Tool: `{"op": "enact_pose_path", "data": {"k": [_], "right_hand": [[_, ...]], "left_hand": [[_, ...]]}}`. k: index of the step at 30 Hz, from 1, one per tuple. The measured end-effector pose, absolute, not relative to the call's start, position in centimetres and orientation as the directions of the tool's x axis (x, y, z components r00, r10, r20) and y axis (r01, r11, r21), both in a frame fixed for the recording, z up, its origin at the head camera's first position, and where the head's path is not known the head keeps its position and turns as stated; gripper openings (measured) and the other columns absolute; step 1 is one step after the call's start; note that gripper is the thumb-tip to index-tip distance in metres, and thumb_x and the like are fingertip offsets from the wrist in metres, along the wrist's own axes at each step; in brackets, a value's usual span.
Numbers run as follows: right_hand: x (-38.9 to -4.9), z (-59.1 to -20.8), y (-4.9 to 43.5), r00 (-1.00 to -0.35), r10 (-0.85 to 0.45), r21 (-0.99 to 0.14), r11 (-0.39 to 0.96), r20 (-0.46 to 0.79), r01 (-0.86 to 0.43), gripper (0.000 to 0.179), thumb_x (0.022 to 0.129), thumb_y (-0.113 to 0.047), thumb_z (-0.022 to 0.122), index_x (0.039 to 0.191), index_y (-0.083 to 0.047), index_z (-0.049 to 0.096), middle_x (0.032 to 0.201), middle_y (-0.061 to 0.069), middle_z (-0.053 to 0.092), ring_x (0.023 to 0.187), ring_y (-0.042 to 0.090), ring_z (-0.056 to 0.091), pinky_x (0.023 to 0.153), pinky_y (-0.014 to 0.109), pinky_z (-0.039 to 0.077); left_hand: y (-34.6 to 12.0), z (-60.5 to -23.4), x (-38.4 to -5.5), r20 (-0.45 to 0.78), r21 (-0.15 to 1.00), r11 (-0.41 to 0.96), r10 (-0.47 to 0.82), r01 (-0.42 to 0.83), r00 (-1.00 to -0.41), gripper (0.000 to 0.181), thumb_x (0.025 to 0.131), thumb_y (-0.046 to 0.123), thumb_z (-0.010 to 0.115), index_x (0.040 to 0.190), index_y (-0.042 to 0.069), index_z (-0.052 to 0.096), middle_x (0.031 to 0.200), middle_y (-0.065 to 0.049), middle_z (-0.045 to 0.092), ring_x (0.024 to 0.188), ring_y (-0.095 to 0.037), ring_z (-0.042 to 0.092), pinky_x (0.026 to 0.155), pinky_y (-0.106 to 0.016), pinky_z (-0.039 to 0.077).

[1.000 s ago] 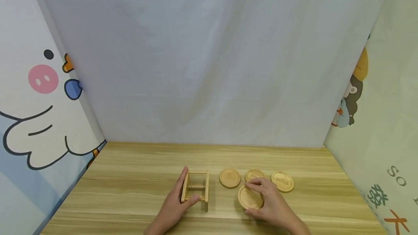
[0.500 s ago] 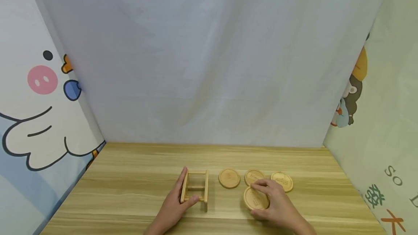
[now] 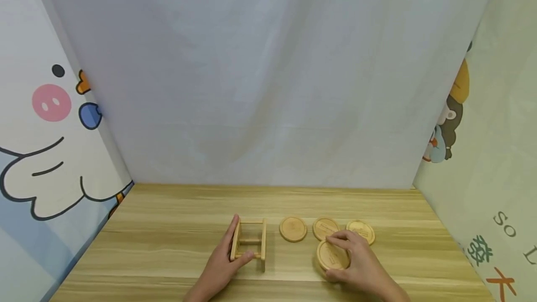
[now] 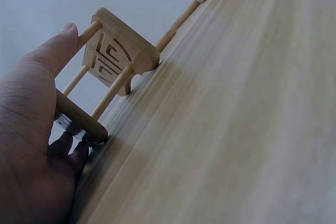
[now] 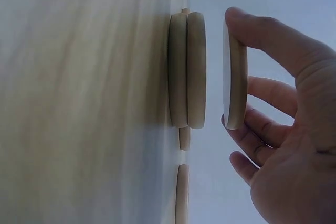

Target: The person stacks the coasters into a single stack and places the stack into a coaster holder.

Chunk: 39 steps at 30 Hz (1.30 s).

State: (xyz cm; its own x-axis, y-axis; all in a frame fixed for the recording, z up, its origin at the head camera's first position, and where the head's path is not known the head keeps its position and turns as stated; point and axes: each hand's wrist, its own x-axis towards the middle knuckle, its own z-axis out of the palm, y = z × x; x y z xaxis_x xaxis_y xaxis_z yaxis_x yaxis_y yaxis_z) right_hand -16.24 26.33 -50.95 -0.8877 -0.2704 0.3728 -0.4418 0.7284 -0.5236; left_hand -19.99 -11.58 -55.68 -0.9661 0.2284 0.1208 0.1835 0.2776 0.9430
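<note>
My left hand [image 3: 218, 264] grips a small wooden coaster rack [image 3: 264, 241] standing on the table, its thumb over a front rod and its fingers along the left panel. In the left wrist view the far panel [image 4: 121, 45] shows cut-out slots. Between thumb and fingertips, my right hand [image 3: 358, 264] pinches a round wooden coaster [image 3: 333, 255] by its edge. The right wrist view shows this coaster [image 5: 237, 80] held a gap above two stacked coasters [image 5: 196, 72]; from the head view it mostly hides that stack.
Behind the right hand lies a row of three round coasters: a left one [image 3: 293, 229], a middle one [image 3: 325, 229] and a right one [image 3: 361, 231]. The wood-grain table [image 3: 189, 209] ends at a pale cloth backdrop [image 3: 268, 83], with printed panels on both sides.
My right hand has shifted slightly to the right with the coaster in its fingers. The left hand and the rack stay put, and the view itself has swayed a little.
</note>
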Motion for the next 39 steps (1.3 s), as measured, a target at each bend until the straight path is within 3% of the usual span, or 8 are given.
{"op": "enact_pose_path", "data": {"k": [18, 27, 39], "right_hand": [[-16.05, -50.90, 26.42, -0.884, -0.289, -0.500, 0.740, 0.368, -0.450, 0.077, 0.065, -0.030, 0.111, 0.130, 0.000, 0.081, 0.128, -0.004, 0.072, 0.121, 0.032, 0.065, 0.102, 0.058, 0.054], [-16.07, -51.10, 26.65, -0.880, -0.328, -0.487, 0.739, 0.343, -0.465, 0.078, 0.070, -0.034, 0.109, 0.133, 0.000, 0.079, 0.131, 0.001, 0.071, 0.122, 0.037, 0.065, 0.102, 0.063, 0.054], [-15.97, -51.29, 26.50, -0.891, -0.335, -0.510, 0.732, 0.307, -0.451, 0.078, 0.069, -0.033, 0.109, 0.133, -0.001, 0.079, 0.131, -0.002, 0.070, 0.121, 0.034, 0.065, 0.102, 0.059, 0.054]], "left_hand": [[-11.65, -55.69, -20.10, 0.119, 0.936, 0.301, 0.224, 0.185, -0.967, 0.102, 0.104, 0.034, 0.082, 0.181, 0.025, 0.015, 0.182, -0.020, 0.022, 0.159, -0.048, 0.040, 0.122, -0.064, 0.042], [-11.67, -55.82, -20.09, 0.125, 0.946, 0.264, 0.238, 0.188, -0.963, 0.102, 0.105, 0.030, 0.081, 0.181, 0.026, 0.014, 0.182, -0.020, 0.023, 0.156, -0.046, 0.046, 0.118, -0.057, 0.048], [-11.60, -55.77, -19.98, 0.128, 0.949, 0.251, 0.239, 0.188, -0.963, 0.102, 0.105, 0.027, 0.082, 0.181, 0.025, 0.014, 0.180, -0.022, 0.028, 0.150, -0.043, 0.054, 0.115, -0.053, 0.050]]}}
